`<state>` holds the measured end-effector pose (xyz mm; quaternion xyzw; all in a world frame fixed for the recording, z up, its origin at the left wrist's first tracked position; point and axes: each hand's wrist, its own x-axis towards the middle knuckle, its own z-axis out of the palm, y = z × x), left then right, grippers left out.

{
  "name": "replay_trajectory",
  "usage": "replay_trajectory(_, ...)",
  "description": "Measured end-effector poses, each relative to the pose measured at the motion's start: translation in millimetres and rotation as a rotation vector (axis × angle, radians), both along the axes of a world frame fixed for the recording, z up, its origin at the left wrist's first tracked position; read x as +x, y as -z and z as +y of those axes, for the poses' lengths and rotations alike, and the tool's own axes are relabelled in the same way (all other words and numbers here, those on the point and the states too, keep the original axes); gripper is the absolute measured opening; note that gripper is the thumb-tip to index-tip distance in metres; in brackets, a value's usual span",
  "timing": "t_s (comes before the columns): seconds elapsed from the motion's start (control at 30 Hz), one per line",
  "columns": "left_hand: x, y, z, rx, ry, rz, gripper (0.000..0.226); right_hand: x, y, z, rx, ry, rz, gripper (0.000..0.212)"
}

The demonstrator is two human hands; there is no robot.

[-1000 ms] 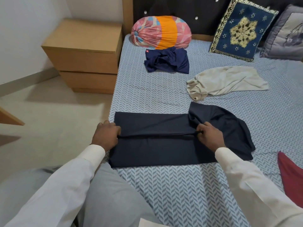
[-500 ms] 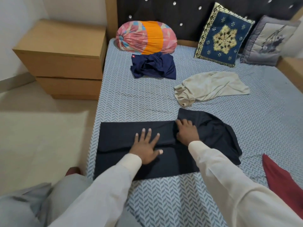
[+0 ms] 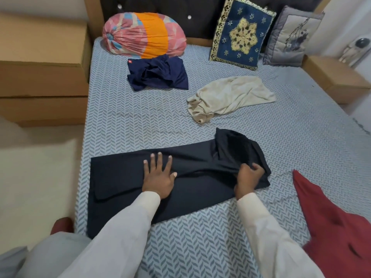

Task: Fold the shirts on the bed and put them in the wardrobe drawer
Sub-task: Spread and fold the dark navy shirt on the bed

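1. Left hand [image 3: 159,177] flat, fingers spread, pressing black shirt [image 3: 120,177] mid-length; shirt lies folded long near the bed [image 3: 130,121] edge.
2. Right hand [image 3: 248,178] curled, pinching shirt's bunched right end.
3. Red cloth [image 3: 331,217] to the right, apart.
4. Farther: beige shirt [image 3: 230,95], navy shirt [image 3: 158,73], both crumpled.
5. Nightstand [image 3: 40,77] left of bed, drawers closed.

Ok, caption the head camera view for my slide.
Left hand presses the half-folded dark navy shirt flat on the bed while right hand grips its bunched end.
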<state>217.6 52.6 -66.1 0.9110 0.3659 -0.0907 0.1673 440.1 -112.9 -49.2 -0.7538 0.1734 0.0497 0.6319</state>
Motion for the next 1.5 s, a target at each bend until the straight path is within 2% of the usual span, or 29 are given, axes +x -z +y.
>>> replay_trajectory(0.1,0.7,6.5,-4.9,0.033,-0.008,-0.012,0.071,-14.4,-3.6,-15.0,0.003,0.043,0.000,0.045)
replay_trajectory(0.2,2.5,7.9,-5.6,0.048,0.012,0.030,0.065,-9.3,-16.7,-16.9,-0.222,0.015,-0.195,0.051)
replay_trajectory(0.3,-0.2,7.5,-0.7,0.041,0.036,0.065,0.065,19.7,-28.1,0.0,-0.500,-0.184,-0.402,0.051)
replay_trajectory(0.37,-9.6,7.4,5.2,0.051,0.059,0.061,0.069,47.8,-31.9,14.6,-0.778,-0.416,-0.377,0.054)
replay_trajectory(0.43,-27.6,8.1,11.5,0.079,0.066,0.033,0.074,74.4,-35.9,23.2,-1.056,-0.642,-0.260,0.058)
replay_trajectory(0.53,-67.6,12.7,21.4,0.154,-0.022,-0.041,0.073,101.2,-40.4,28.8,-1.250,-0.844,-0.156,0.058)
replay_trajectory(0.63,-104.9,17.0,36.4,0.188,-0.118,-0.040,0.070,108.8,-44.1,32.5,-1.247,-0.887,-0.115,0.046)
replay_trajectory(0.73,-114.5,16.4,42.9,0.210,-0.149,-0.034,0.070,107.5,-51.9,32.1,-1.188,-0.879,-0.190,0.021)
replay_trajectory(0.87,-97.8,8.0,37.6,0.190,-0.225,-0.047,0.068,104.3,-61.2,24.0,-1.039,-0.882,-0.286,0.021)
replay_trajectory(1.0,-56.9,-4.2,31.3,0.168,-0.061,-0.105,0.070,105.1,-72.9,15.1,-0.893,-0.902,-0.241,0.033)
replay_trajectory(1.1,-18.9,-11.5,18.7,0.079,0.152,-0.113,0.081,110.7,-79.4,2.9,-0.709,-0.766,-0.182,0.030)
replay_trajectory(1.2,5.9,-11.8,4.9,0.014,0.281,-0.042,0.077,110.4,-84.0,-20.8,-0.994,-0.814,-0.086,0.018)
replay_trajectory(1.27,8.0,-3.9,-2.2,-0.007,0.313,0.022,0.076,104.8,-81.6,-33.6,-1.198,-0.876,-0.042,0.018)
replay_trajectory(1.3,5.7,0.4,-4.5,0.011,0.322,0.037,0.080,102.6,-79.1,-34.6,-1.220,-0.871,-0.058,0.020)
replay_trajectory(1.33,3.8,3.4,-5.9,0.035,0.328,0.038,0.085,101.5,-78.6,-32.4,-1.192,-0.832,-0.086,0.019)
replay_trajectory(1.4,-1.3,5.6,-5.3,0.045,0.333,0.029,0.088,104.7,-72.9,-20.2,-0.976,-0.750,-0.093,0.013)
replay_trajectory(1.5,0.0,4.9,-3.0,0.021,0.343,0.027,0.088,107.8,-68.0,4.8,-0.644,-0.731,0.059,0.025)
